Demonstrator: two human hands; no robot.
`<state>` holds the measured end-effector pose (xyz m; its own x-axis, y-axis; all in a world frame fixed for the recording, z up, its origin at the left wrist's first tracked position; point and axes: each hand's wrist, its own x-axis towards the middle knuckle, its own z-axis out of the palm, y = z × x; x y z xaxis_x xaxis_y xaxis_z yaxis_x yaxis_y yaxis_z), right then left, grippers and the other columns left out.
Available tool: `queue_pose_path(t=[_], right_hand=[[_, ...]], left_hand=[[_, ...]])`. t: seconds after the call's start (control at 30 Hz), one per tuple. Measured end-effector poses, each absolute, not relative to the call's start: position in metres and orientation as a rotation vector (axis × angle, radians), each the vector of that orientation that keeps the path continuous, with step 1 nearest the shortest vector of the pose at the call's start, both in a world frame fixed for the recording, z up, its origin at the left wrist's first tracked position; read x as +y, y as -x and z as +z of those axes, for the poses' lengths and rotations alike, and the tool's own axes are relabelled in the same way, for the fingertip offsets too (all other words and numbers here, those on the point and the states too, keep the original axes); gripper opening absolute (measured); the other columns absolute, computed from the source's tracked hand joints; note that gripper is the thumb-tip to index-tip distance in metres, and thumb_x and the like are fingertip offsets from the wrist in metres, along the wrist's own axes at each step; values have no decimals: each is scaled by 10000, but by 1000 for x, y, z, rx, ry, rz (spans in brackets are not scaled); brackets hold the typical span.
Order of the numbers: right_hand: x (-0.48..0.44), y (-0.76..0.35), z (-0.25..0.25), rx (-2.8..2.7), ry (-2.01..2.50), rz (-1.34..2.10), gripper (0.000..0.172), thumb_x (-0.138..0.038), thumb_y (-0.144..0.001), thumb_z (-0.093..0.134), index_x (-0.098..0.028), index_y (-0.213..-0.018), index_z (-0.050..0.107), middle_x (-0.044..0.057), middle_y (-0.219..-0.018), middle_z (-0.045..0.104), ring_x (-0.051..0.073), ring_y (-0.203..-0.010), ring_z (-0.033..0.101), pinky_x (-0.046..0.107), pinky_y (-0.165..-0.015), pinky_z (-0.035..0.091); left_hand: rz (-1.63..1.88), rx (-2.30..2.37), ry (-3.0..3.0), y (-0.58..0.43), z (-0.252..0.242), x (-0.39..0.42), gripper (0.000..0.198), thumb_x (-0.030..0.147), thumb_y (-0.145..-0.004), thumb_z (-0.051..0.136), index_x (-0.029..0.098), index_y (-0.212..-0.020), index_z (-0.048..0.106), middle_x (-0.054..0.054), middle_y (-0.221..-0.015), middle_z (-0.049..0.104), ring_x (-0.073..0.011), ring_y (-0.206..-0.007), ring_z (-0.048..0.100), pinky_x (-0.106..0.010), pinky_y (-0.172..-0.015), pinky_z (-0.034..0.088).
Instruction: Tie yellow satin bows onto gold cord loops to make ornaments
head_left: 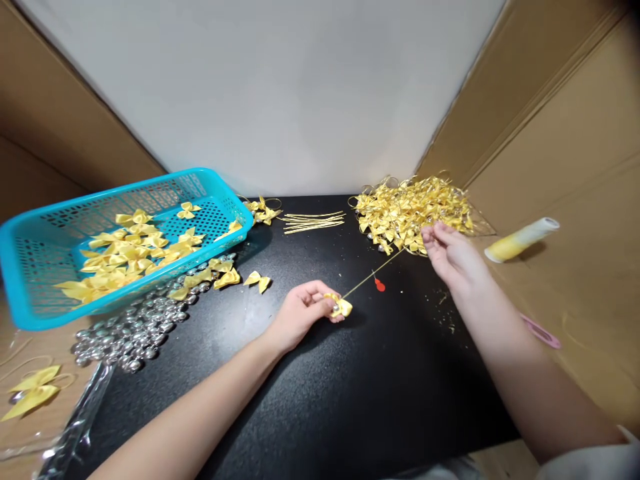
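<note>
Near the middle of the black table, my left hand [310, 308] is closed, its thumb and fingers pinching a yellow ribbon bow [344, 307] with a small silver bell at its centre. From the bow a thin yellow cord [373, 274] stretches straight and taut up to the right. My right hand [453, 257] is raised at the cord's far end, fingers curled in a pinch; the exact grip point is hard to see. Behind that hand lies a heap of finished-looking yellow bows with cord loops [410, 207]. Below the cord rests a small red piece with a thin metal tip [380, 285].
A turquoise basket [125, 193] holds yellow bows at the left. Silver bells [135, 333] lie before it, with loose bows [259, 281] beside them. Cut yellow cords [314, 221] lie at the back. At right are a yellow-white spool [521, 240], a pink tool [541, 331] and cardboard walls.
</note>
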<state>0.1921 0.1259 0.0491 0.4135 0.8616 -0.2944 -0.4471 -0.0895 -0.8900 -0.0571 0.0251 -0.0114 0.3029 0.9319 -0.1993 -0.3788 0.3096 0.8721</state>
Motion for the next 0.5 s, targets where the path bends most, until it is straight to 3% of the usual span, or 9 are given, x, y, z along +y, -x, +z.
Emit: queue_pose_path(t=[0.17,0.27,0.4,0.5], right_hand=[[155,-159,55,-626,1286,1189,304,26,-891,508,-158,-649,509,-46,-558,560,22,-515,584,67,-561,538],[160,-130,51,-801,1344,1253,255,5,-847,575,-155,-650,542,-36,-561,600,38,-527,611,104,-552,542],[159,-97,35,-1104,1442,1325,129,-52,-746,678,-144,-665,638,16,-646,697,90,-545,643,144,-442,467],[160,-83,22,-1319,1505,1277,100,-80,-683,726,-143,-622,677,7,-622,696,98,-554,612,177,-495,464]], left_hand=[[892,932,-1551,55,-1,9,113,236,-835,627,137,-802,671,-74,-763,745,-139,-656,672,-241,-641,512],[834,855,-2125,52,4,1,143,173,-871,535,139,-864,673,-68,-750,726,-146,-673,658,-246,-651,502],[670,843,-2692,42,5,-9,219,181,-892,476,150,-725,614,-45,-624,632,-158,-574,587,-267,-559,459],[480,908,-2885,35,6,-16,221,200,-878,505,173,-668,568,-25,-596,590,-168,-550,573,-286,-507,427]])
